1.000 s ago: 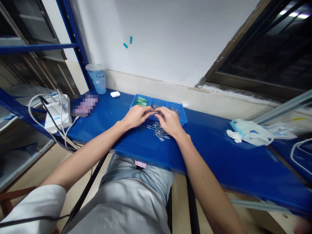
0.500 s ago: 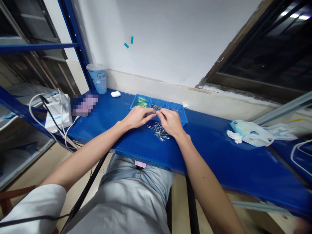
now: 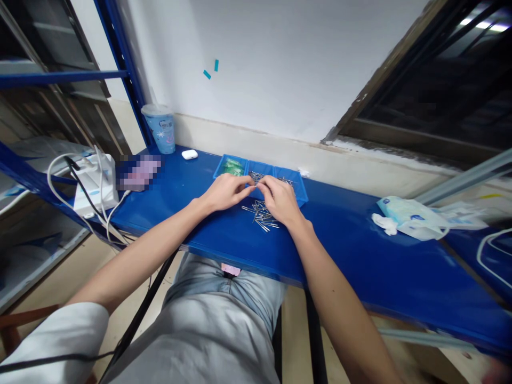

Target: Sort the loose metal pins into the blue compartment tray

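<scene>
My left hand (image 3: pixel 228 192) and my right hand (image 3: pixel 279 199) meet at the fingertips in front of a row of blue bins. Both are pinched closed, and whatever lies between the fingertips is too small to make out. Just below them a loose pile of thin metal pins (image 3: pixel 262 215) lies on the blue tabletop. The left bin (image 3: pixel 218 169) holds small green pieces (image 3: pixel 232 167). In the middle bin are more small metal parts (image 3: pixel 256 175). My right hand partly covers the right bin (image 3: pixel 301 186), which also has metal parts in it.
On the blue table (image 3: pixel 344 250) stand a lidded blue cup (image 3: pixel 162 130) and a white earbud case (image 3: pixel 189 154). A white power strip (image 3: pixel 94 184) with cables sits at the left edge. A tissue pack (image 3: pixel 416 217) and a crumpled tissue (image 3: pixel 384 224) lie at the right.
Both hands stay in the same place, fingertips together. At most the left fingertips have shifted very slightly; the pile and bins look the same.
</scene>
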`<state>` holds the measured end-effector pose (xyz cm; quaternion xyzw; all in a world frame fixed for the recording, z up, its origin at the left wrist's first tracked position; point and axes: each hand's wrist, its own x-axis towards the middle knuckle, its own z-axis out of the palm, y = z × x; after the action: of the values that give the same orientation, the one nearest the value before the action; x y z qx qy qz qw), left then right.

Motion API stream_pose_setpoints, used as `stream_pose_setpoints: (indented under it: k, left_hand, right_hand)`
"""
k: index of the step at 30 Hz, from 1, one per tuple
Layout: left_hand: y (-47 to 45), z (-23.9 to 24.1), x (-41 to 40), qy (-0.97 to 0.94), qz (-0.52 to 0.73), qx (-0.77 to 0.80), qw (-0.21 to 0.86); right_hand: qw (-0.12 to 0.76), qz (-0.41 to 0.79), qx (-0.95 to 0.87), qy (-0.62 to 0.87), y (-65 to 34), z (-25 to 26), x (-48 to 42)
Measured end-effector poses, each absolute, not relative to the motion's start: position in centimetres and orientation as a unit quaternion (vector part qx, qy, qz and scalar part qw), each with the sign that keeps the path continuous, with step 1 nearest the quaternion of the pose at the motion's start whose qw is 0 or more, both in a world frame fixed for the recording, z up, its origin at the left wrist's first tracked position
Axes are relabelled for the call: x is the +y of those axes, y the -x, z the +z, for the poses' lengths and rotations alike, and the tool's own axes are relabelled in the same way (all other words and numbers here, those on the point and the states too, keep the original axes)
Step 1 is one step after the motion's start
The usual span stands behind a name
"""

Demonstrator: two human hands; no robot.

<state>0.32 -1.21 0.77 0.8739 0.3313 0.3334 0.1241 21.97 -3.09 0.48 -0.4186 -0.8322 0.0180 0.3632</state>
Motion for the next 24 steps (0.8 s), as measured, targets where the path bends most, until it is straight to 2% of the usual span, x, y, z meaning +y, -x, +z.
stream_pose_setpoints:
  k: [12,19,24]
  left_hand:
    - [-0.44,0.43,-0.81,-0.862,0.368,0.319,0.144]
    - [-0.63,0.28,-0.74,-0.846,0.389,0.305,0.201]
    - [-0.6,0.3,-0.78,-0.857,0.377,0.305,0.174]
  right_hand:
    - [0.425,0.009,-0.798,0.427,-22.08,0.91,-3.02]
    - [0.439,0.025,-0.8,0.409,-22.1,0.84,-3.02]
    - [0.434,0.02,-0.813,0.388,-22.05,0.8,-3.12]
